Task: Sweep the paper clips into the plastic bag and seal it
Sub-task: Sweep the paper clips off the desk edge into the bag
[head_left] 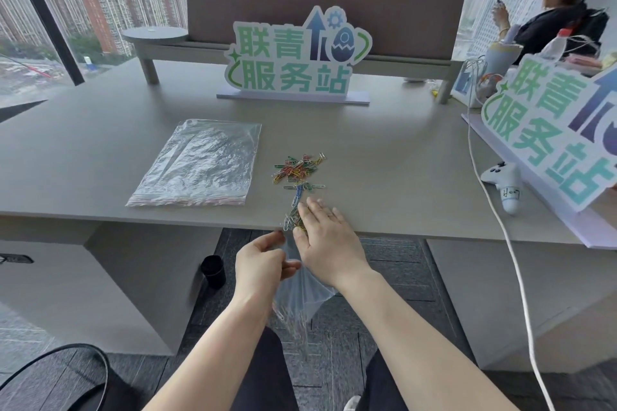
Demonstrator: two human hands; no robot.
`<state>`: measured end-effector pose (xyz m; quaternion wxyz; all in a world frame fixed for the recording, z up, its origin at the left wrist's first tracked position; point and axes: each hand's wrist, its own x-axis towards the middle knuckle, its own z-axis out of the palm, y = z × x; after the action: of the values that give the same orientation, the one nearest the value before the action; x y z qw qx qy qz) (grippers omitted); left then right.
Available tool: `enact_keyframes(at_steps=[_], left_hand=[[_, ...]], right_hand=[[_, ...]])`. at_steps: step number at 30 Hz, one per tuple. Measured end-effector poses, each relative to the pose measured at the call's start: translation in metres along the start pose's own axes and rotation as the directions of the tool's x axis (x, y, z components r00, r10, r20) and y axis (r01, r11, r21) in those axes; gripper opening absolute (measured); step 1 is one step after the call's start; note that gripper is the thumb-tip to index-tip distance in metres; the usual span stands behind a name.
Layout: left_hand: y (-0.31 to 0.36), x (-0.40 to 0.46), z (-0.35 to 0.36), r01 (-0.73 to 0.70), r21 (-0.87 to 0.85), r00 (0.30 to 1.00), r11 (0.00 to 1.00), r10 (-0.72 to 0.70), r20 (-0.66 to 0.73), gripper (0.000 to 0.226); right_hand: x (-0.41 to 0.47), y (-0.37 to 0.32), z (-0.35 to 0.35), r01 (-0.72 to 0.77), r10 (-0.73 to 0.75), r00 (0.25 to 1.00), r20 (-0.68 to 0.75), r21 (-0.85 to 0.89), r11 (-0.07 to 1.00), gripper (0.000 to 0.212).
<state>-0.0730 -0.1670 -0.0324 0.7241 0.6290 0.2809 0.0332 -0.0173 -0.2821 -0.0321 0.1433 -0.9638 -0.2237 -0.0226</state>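
Coloured paper clips (298, 170) lie in a loose heap on the grey desk (384, 177), with a trail of them running toward the front edge. My right hand (325, 237) rests flat, fingers spread, on a small bunch of clips (291, 220) at the desk edge. Just below that edge my left hand (263, 259) pinches the mouth of a clear plastic bag (300, 294), which hangs down toward my lap. Some clips show blurred inside the bag's lower part.
A stack of clear zip bags (200, 163) lies on the desk to the left. A standing sign (297, 53) is at the back, another sign (551, 130), a white controller (504, 183) and a white cable (500, 227) at the right. Two people sit beyond.
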Motion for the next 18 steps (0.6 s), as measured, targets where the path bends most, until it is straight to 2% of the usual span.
enact_keyframes(at_steps=[11, 14, 16, 18], left_hand=[[0.003, -0.004, -0.004, -0.005, -0.031, 1.000, 1.000, 0.005, -0.001, 0.055], [0.004, -0.005, -0.005, -0.006, -0.015, 1.000, 1.000, 0.006, 0.001, 0.056], [0.004, -0.005, -0.006, -0.002, -0.007, 1.000, 1.000, 0.002, -0.004, 0.058], [0.005, -0.006, -0.006, 0.003, 0.000, 1.000, 1.000, -0.003, -0.007, 0.060]], right_hand=[[-0.024, -0.014, 0.011, 0.037, -0.033, 0.997, -0.075, 0.053, 0.998, 0.061], [-0.030, -0.016, 0.012, 0.057, -0.027, 0.988, -0.149, 0.196, 0.979, 0.055], [-0.028, -0.011, 0.007, 0.029, 0.053, 0.973, -0.225, 0.346, 0.938, 0.047], [-0.020, -0.002, 0.000, -0.002, 0.124, 0.953, -0.276, 0.405, 0.914, 0.050]])
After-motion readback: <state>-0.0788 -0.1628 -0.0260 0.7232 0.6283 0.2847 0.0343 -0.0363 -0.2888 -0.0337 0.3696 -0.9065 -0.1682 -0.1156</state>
